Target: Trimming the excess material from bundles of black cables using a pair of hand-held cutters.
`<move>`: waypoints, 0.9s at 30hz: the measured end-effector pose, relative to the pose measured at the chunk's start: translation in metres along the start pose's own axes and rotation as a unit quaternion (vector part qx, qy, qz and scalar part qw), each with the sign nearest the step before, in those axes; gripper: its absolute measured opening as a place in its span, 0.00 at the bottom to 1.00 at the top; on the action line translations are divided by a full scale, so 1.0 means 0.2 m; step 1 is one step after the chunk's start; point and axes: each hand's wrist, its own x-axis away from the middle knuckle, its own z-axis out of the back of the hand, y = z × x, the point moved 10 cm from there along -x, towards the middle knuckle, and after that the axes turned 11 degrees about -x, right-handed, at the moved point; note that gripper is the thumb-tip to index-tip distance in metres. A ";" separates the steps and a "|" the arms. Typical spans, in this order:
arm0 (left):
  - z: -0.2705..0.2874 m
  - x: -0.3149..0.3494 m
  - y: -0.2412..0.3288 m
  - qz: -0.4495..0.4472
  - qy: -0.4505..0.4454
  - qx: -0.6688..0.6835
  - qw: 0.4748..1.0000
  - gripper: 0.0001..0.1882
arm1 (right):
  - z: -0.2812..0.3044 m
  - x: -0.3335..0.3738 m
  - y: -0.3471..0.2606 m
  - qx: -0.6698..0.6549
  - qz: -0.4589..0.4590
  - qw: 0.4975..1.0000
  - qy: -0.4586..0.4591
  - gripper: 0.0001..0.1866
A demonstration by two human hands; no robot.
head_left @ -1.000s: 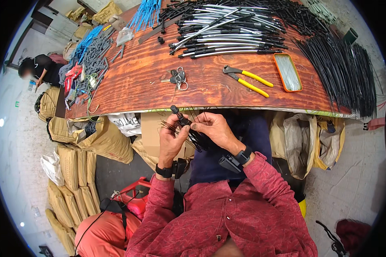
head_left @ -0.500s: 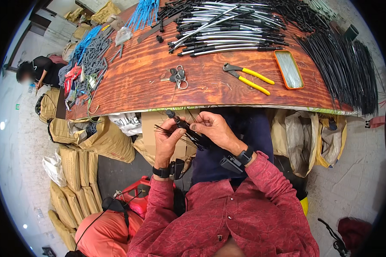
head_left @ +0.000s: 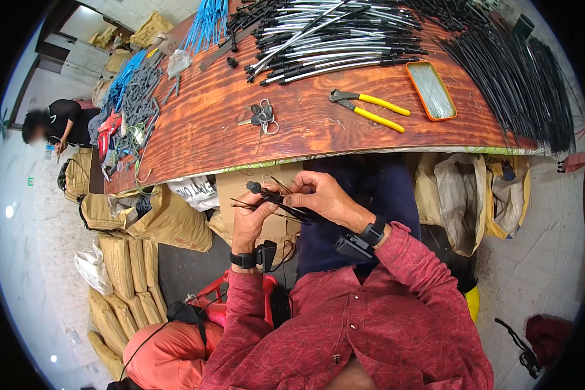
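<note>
My left hand (head_left: 248, 224), in front of the table edge, is closed round a bundle of thin black strands (head_left: 299, 216), whose loose ends stick out past the fingers on the left. From the same grip rises a black fitting (head_left: 256, 188) with a rounded, knobbed end, tilted up to the left. Thumb and fingers of my right hand (head_left: 328, 198) pinch at the bundle just right of the fitting. Exactly what lies between those fingertips is too small to make out. The bundle's lower part hangs over my lap.
On the wooden table (head_left: 201, 123) lie keys (head_left: 263, 117), yellow-handled pincers (head_left: 370, 110), an orange-rimmed tin (head_left: 432, 91), silver-and-black tubes (head_left: 331, 49) and black strands (head_left: 507, 91). Filled sacks (head_left: 169, 218) stand below. Another person (head_left: 68, 123) sits far left.
The view has shifted slightly, so the table sits a little higher on the right. Both hands keep their hold; the black fitting has tipped slightly further left, and more strand ends show between the hands.
</note>
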 end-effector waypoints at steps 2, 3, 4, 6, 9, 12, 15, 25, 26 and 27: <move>-0.01 0.00 -0.02 0.002 0.018 0.018 1.000 0.19 | 0.01 0.01 -0.01 0.024 0.010 1.000 0.015 0.10; -0.01 0.00 -0.03 0.005 0.037 0.036 0.999 0.19 | 0.03 0.01 -0.03 0.047 0.020 0.998 0.030 0.11; -0.01 0.00 -0.05 0.008 0.056 0.056 0.997 0.19 | 0.04 0.01 -0.05 0.072 0.029 0.996 0.044 0.11; -0.04 -0.01 -0.02 0.002 0.082 0.055 0.995 0.19 | 0.03 0.03 -0.08 0.097 0.075 0.991 0.046 0.12; -0.05 -0.03 0.01 -0.009 0.135 0.054 0.989 0.19 | 0.03 0.06 -0.14 0.145 0.168 0.974 0.045 0.13; -0.08 -0.06 -0.01 0.008 0.125 -0.002 0.992 0.18 | 0.11 0.02 -0.03 0.085 0.092 0.990 0.068 0.12; -0.11 -0.09 0.05 0.008 0.087 -0.032 0.996 0.18 | 0.12 0.04 -0.07 0.082 0.079 0.992 0.045 0.11; -0.11 -0.09 0.12 -0.014 0.045 -0.044 0.998 0.18 | 0.07 0.04 -0.11 0.060 0.086 0.994 -0.009 0.10; -0.12 -0.09 0.10 0.000 0.041 -0.031 0.999 0.18 | 0.08 0.04 -0.09 0.064 0.085 0.994 -0.006 0.10; -0.13 -0.09 0.08 0.014 0.037 -0.018 0.999 0.18 | 0.09 0.03 -0.08 0.068 0.084 0.994 -0.003 0.09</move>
